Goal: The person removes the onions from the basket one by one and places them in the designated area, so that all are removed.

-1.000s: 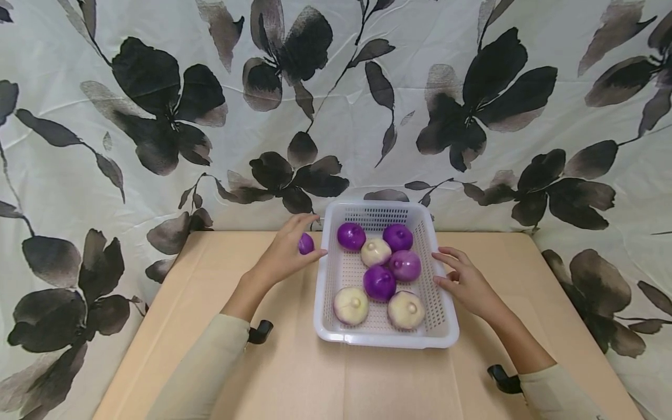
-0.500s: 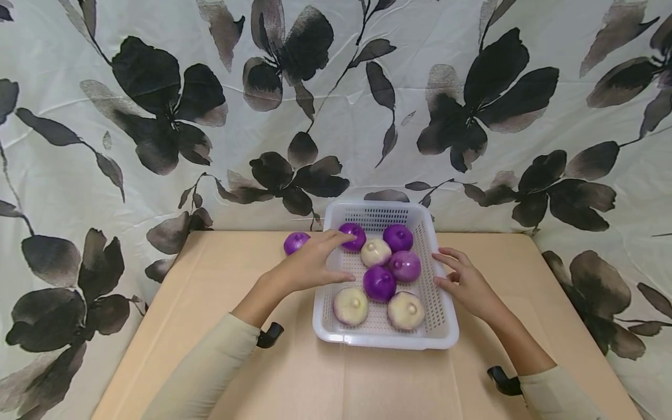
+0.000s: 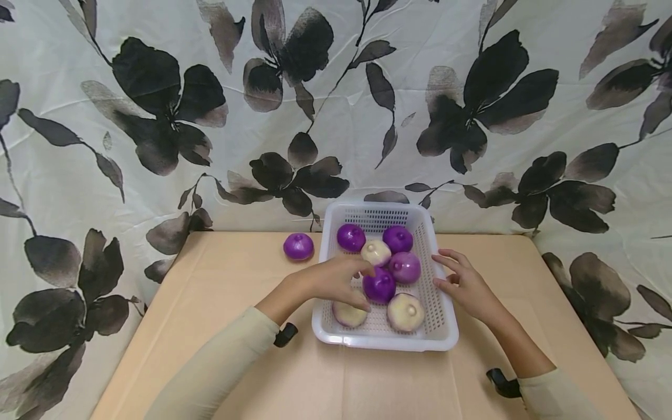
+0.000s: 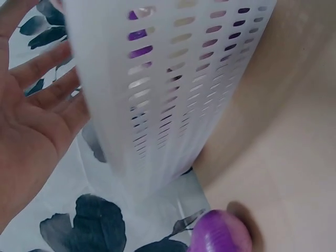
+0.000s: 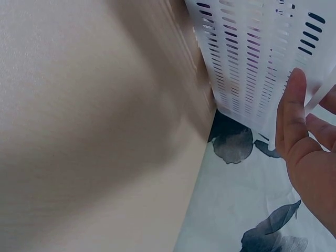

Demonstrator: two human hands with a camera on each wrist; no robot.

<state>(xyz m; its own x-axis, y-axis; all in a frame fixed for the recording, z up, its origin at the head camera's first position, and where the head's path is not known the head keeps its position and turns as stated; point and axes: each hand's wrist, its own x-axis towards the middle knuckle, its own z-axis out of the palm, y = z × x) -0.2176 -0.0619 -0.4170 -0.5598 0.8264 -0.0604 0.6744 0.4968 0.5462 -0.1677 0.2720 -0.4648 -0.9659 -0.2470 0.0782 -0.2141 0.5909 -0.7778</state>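
A white perforated plastic basket (image 3: pixel 362 337) holds several onions, some deep purple and some pale. My left hand (image 3: pixel 331 279) reaches over its left side, thumb and fingers spread. The thumb overlaps a pale onion (image 3: pixel 347 315) at the front left, and the fingertips are right at a purple onion (image 3: pixel 380 286) in the middle. In the left wrist view the palm (image 4: pixel 31 126) shows beyond the basket wall. My right hand (image 3: pixel 469 286) rests its fingertips and thumb on the right rim. Outside the basket, a purple onion (image 3: pixel 298 247) sits on the table to the left.
The basket stands near the back of the light wooden table (image 3: pixel 388 385). Behind it hangs a white cloth (image 3: pixel 367 175) with a dark flower print. A pale onion (image 3: pixel 406 312) lies at the basket's front right, and a lilac onion (image 3: pixel 405 267) lies behind it.
My left hand has let go of the purple onion, which now rests on the table left of the basket. That hand has moved right and toward me, over the basket. The right hand stays at the rim.
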